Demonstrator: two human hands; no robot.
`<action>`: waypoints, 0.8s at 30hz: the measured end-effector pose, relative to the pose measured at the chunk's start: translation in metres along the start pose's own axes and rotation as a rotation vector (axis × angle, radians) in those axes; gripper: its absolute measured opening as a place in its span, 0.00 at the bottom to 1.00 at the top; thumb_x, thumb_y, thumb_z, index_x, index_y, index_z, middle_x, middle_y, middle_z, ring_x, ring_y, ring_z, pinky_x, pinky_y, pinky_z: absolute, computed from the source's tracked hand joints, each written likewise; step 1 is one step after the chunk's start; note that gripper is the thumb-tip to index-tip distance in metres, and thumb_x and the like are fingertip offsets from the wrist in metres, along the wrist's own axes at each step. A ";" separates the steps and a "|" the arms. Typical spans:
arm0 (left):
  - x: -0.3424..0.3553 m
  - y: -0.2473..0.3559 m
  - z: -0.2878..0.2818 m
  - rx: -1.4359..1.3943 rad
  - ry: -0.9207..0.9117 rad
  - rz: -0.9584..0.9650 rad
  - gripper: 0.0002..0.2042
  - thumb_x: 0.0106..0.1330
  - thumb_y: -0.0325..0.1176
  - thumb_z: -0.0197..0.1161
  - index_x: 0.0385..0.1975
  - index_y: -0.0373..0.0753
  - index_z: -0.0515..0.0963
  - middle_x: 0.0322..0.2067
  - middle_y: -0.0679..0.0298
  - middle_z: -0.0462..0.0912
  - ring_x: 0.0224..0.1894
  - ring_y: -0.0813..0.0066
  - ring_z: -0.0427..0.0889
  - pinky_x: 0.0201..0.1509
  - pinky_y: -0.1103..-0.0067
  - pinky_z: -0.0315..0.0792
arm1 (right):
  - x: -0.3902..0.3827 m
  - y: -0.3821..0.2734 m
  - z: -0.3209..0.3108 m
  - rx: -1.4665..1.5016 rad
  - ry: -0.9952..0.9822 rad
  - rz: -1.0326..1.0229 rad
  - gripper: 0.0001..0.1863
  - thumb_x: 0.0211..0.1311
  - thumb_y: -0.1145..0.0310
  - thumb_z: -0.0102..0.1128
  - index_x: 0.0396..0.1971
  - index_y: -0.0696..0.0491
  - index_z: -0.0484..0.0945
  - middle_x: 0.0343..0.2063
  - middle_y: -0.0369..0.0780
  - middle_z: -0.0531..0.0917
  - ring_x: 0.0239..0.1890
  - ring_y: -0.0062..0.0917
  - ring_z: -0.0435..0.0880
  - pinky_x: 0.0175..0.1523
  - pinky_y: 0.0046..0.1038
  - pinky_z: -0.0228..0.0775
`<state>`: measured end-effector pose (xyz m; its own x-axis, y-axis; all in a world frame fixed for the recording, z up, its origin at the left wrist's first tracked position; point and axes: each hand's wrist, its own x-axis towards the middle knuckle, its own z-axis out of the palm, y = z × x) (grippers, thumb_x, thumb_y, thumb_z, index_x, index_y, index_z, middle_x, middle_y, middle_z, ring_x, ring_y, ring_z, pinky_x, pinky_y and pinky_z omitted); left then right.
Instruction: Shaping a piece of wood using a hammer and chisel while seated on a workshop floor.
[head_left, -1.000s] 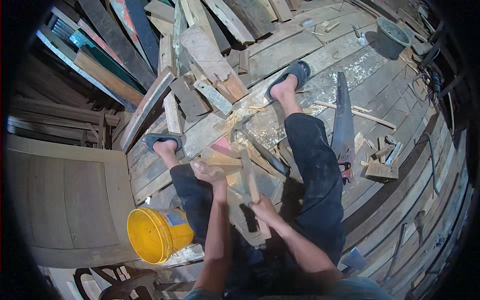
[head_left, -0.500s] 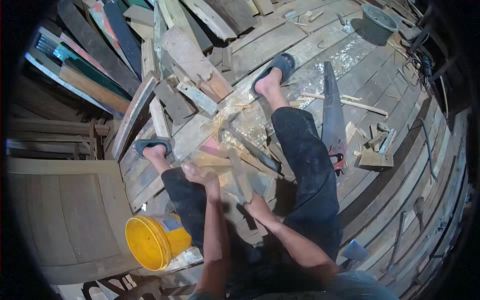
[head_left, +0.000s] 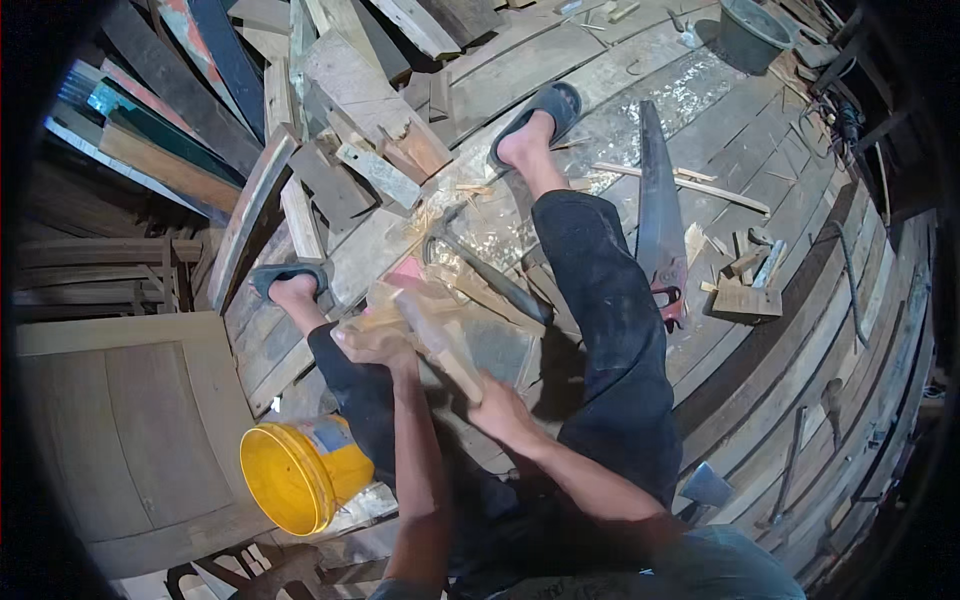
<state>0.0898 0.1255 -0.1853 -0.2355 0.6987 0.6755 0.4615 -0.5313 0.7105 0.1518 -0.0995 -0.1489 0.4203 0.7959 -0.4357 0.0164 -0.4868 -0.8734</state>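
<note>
My left hand (head_left: pixel 378 343) is closed at a light wood piece (head_left: pixel 395 305), blurred by motion, over my left knee. My right hand (head_left: pixel 497 408) grips the lower end of a pale wooden stick (head_left: pixel 450 355), which slants up toward my left hand, its upper end blurred. Just beyond lies a hammer (head_left: pixel 495 285) among chips and a pink piece (head_left: pixel 408 268). A handsaw (head_left: pixel 658 220) with a red handle lies beside my right leg (head_left: pixel 605 310).
Loose boards (head_left: pixel 370 100) pile up ahead and left. A yellow bucket (head_left: pixel 285 470) stands by my left leg, near a panelled door (head_left: pixel 120 420). A grey tub (head_left: pixel 750 35) is at the far right; offcuts (head_left: pixel 745 300) and metal tools (head_left: pixel 705 485) lie on the right.
The whole view has shifted slightly. The stick in my right hand has tilted further left, and the wood by my left hand has moved and is now blurred.
</note>
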 end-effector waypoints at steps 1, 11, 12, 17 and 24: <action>-0.037 -0.005 0.027 -0.161 -0.025 -0.139 0.23 0.73 0.47 0.34 0.24 0.33 0.61 0.22 0.59 0.64 0.25 0.69 0.65 0.30 0.74 0.66 | 0.016 0.035 -0.015 0.013 0.075 0.132 0.24 0.48 0.69 0.57 0.47 0.59 0.70 0.32 0.58 0.81 0.40 0.53 0.80 0.45 0.45 0.72; -0.035 0.024 0.026 0.065 0.004 0.180 0.20 0.72 0.44 0.37 0.22 0.34 0.59 0.22 0.62 0.61 0.24 0.68 0.62 0.28 0.72 0.61 | 0.015 0.021 -0.028 -0.001 0.051 0.254 0.20 0.50 0.68 0.56 0.44 0.61 0.71 0.31 0.59 0.80 0.39 0.53 0.80 0.45 0.45 0.72; -0.042 0.041 0.028 -0.083 -0.069 0.140 0.20 0.72 0.44 0.38 0.22 0.34 0.59 0.22 0.62 0.61 0.24 0.68 0.62 0.28 0.71 0.60 | 0.016 0.022 -0.027 0.060 0.081 0.318 0.20 0.50 0.68 0.56 0.45 0.60 0.71 0.33 0.60 0.80 0.41 0.53 0.80 0.45 0.45 0.72; -0.022 0.048 0.011 -0.074 -0.034 0.096 0.22 0.72 0.46 0.35 0.21 0.34 0.60 0.21 0.61 0.61 0.24 0.66 0.64 0.29 0.72 0.63 | -0.005 0.002 -0.028 -0.029 -0.009 0.073 0.21 0.50 0.68 0.56 0.45 0.58 0.72 0.32 0.56 0.81 0.40 0.52 0.80 0.44 0.45 0.72; -0.022 0.026 0.003 -0.137 0.003 0.010 0.21 0.71 0.47 0.37 0.22 0.35 0.59 0.21 0.62 0.60 0.25 0.68 0.63 0.29 0.73 0.62 | -0.012 -0.013 -0.019 -0.134 -0.048 -0.051 0.27 0.47 0.68 0.58 0.50 0.60 0.70 0.30 0.57 0.81 0.37 0.53 0.80 0.43 0.46 0.73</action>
<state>0.1102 0.0977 -0.1822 -0.2341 0.6914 0.6835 0.3428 -0.5992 0.7235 0.1633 -0.1097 -0.1282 0.3718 0.8356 -0.4044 0.1585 -0.4863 -0.8593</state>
